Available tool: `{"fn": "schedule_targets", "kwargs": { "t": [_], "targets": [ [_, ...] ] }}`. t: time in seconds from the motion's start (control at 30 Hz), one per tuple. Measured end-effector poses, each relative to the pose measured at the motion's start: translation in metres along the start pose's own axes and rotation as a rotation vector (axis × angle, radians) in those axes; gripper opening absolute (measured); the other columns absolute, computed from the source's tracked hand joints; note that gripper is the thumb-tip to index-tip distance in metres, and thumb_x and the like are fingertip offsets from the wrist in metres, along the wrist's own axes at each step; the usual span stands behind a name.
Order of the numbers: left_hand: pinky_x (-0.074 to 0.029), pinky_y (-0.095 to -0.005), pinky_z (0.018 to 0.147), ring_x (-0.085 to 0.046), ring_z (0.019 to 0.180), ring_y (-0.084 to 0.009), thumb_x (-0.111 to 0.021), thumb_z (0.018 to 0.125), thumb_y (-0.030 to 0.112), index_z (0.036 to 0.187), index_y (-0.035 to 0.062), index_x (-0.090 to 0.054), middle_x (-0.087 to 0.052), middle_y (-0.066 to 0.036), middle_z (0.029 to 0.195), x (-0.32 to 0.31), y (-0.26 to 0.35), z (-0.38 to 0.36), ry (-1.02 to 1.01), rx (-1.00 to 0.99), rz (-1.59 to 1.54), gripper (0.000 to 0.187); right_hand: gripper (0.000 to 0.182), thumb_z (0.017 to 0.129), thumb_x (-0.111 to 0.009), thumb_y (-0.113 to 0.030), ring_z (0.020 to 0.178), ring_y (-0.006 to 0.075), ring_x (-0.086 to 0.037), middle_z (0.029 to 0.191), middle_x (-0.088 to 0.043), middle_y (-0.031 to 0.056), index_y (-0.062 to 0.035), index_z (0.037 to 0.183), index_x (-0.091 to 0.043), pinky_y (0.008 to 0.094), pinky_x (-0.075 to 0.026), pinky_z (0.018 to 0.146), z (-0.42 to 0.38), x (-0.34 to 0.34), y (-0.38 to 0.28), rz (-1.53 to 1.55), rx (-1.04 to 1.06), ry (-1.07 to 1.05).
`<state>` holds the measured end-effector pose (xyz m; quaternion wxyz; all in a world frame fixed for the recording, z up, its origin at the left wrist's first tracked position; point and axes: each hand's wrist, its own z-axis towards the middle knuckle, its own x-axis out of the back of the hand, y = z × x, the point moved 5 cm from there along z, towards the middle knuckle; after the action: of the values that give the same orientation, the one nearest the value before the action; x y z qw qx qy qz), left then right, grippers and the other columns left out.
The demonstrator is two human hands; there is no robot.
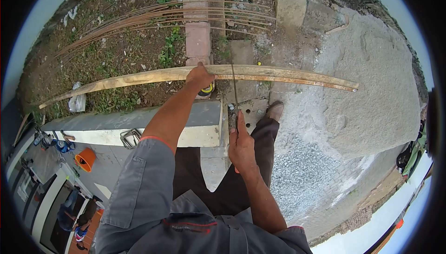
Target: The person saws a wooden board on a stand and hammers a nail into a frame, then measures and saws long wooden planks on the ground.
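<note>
A long, narrow wooden board [148, 76] runs across the view from left to right. My left hand [200, 75] is closed over it near its middle, fingers at the far edge. Just below that hand shows a yellow and black tape measure [206, 91], partly hidden by my wrist. My right hand [242, 150] is wrapped around the handle of a handsaw, index finger stretched along it. The thin saw blade [235, 84], seen almost edge-on, points away from me and crosses the board a short way right of my left hand.
Thin rusty rods [134, 21] lie beyond the board, across a brick edging [197, 40]. A low wall [204, 123] holds metal stirrups [130, 138]. To the right are a sand pile [371, 86] and gravel [302, 170]. An orange bucket [85, 159] and people [80, 230] appear lower left.
</note>
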<state>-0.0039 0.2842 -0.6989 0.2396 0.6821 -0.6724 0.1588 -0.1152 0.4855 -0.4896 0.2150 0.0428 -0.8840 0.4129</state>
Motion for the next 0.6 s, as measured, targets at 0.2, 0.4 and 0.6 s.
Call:
{"fn": "schedule_targets", "kwargs": {
  "t": [0.2,0.4,0.6],
  "targets": [
    [-0.052,-0.0459,0.091,-0.063,0.11,-0.0382,-0.072,0.08,0.053,0.129,-0.0026,-0.042,-0.065,-0.026,0.113,-0.011,-0.006,-0.002,0.027,-0.018,-0.009,0.079,0.056,0.097,-0.046,-0.005,0.072,0.0427,-0.064,0.083,-0.063,0.029,0.0002,0.149,-0.028,0.0445,-0.049,0.064,0.005,0.001,-0.013,0.014,-0.045,-0.01],
    [-0.052,-0.0448,0.091,-0.063,0.111,-0.0372,-0.071,0.08,0.054,0.127,-0.0032,-0.046,-0.064,-0.026,0.116,-0.012,-0.006,0.008,-0.031,-0.045,-0.008,0.078,0.055,0.097,-0.047,-0.004,0.072,0.0427,-0.064,0.083,-0.063,0.0294,0.0005,0.149,-0.029,0.0447,-0.05,0.064,-0.002,-0.004,0.001,-0.02,-0.06,-0.023],
    [-0.052,-0.0441,0.093,-0.062,0.112,-0.0359,-0.071,0.079,0.056,0.127,-0.0028,-0.051,-0.063,-0.023,0.12,-0.009,-0.006,0.007,-0.033,0.0,-0.002,0.078,0.053,0.097,-0.047,-0.003,0.063,0.0372,-0.064,0.075,-0.062,0.0256,-0.0003,0.148,-0.032,0.0392,-0.049,0.058,0.005,-0.005,-0.001,-0.027,0.009,0.032]
  ]
}}
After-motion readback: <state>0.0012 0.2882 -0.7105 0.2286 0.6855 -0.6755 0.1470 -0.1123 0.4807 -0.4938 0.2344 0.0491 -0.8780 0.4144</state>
